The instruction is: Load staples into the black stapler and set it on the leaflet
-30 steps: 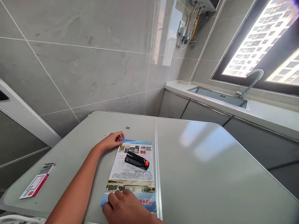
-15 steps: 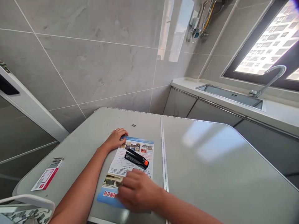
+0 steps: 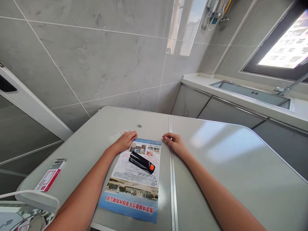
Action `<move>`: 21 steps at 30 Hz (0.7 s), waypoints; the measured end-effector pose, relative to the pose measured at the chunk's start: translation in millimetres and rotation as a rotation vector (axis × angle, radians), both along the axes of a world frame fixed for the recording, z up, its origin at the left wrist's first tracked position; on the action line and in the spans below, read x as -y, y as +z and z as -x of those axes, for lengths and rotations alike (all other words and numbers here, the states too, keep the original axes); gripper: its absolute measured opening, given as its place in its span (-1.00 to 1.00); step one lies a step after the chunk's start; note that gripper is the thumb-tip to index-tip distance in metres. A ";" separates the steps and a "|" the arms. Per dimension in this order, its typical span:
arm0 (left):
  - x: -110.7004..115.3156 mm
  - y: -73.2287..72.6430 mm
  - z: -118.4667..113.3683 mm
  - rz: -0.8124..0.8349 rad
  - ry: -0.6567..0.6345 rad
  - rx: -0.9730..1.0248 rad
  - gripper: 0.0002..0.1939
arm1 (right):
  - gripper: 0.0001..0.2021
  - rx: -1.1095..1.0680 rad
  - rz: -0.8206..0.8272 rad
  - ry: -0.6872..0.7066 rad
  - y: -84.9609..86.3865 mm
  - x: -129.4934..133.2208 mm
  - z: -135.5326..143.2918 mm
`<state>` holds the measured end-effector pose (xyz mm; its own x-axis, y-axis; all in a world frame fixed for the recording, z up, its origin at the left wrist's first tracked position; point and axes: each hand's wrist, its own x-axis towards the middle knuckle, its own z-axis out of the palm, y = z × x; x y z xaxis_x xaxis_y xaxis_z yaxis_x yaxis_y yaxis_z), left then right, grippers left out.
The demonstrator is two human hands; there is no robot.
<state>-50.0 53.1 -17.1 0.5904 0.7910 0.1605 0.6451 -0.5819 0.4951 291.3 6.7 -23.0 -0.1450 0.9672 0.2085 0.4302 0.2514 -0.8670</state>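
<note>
A printed leaflet with a blue band and red characters lies on the table, upside down to me. On top of it rests a black stapler with an orange end, slanting down to the right. My left hand is at the leaflet's far left corner, fingers bent and close together on the paper's edge; its thumb is mostly hidden. By the far right corner is my right hand, holding nothing, with forefinger and thumb stretched left and slightly apart. Beyond the leaflet lie small staple strips.
A red and white packet lies on the table's left side. A white-rimmed object stands at the lower left. A metal seam crosses the table. Behind are a tiled wall and a counter with a sink.
My right hand has moved from over the leaflet's near part to its far right corner, uncovering the red characters. My left hand stays at the far left corner. The view has shifted slightly.
</note>
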 end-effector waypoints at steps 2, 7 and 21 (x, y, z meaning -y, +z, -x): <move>0.3 1.1 0.3 0.018 -0.005 -0.006 -0.68 | -0.72 -0.010 0.023 0.042 1.2 2.2 1.1; 0.1 2.1 0.5 0.039 -0.021 -0.039 -0.67 | -0.74 -0.041 0.044 0.099 2.7 2.4 -4.1; 0.6 3.3 0.5 0.032 -0.016 -0.038 -0.68 | -0.81 -0.061 0.070 0.230 6.1 2.2 -4.8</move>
